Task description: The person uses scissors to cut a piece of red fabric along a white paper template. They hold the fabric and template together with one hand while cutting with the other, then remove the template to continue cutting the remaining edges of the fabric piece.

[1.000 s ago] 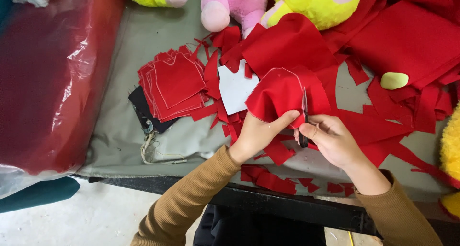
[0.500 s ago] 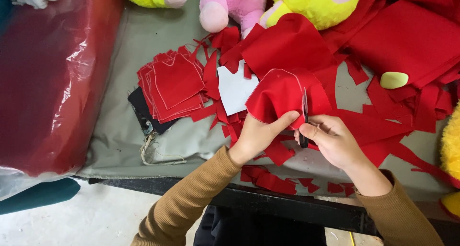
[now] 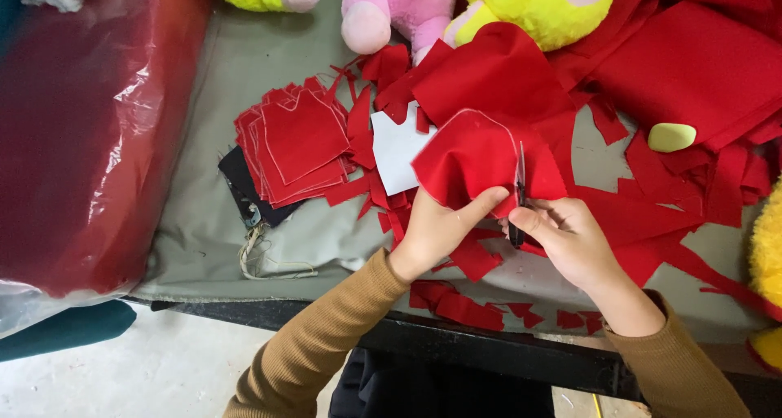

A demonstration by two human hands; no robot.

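Note:
My left hand [image 3: 441,227] pinches the lower edge of a red fabric piece [image 3: 472,156] that carries a pale chalk outline. My right hand [image 3: 566,237] grips a pair of scissors [image 3: 519,186], whose blades stand upright and cut into the right side of that same piece. Both hands are close together above the grey table cover [image 3: 244,84]. A stack of cut red fabric shapes [image 3: 295,141] lies to the left of my hands, on a dark piece. A white card template [image 3: 397,149] is partly hidden under the fabric.
Red scraps [image 3: 460,304] litter the table near its front edge. Larger red cloth [image 3: 692,59] covers the right side, with a yellow-green chalk piece [image 3: 671,137] on it. Plush toys [image 3: 399,6] line the back. A plastic-wrapped red bundle [image 3: 90,133] fills the left.

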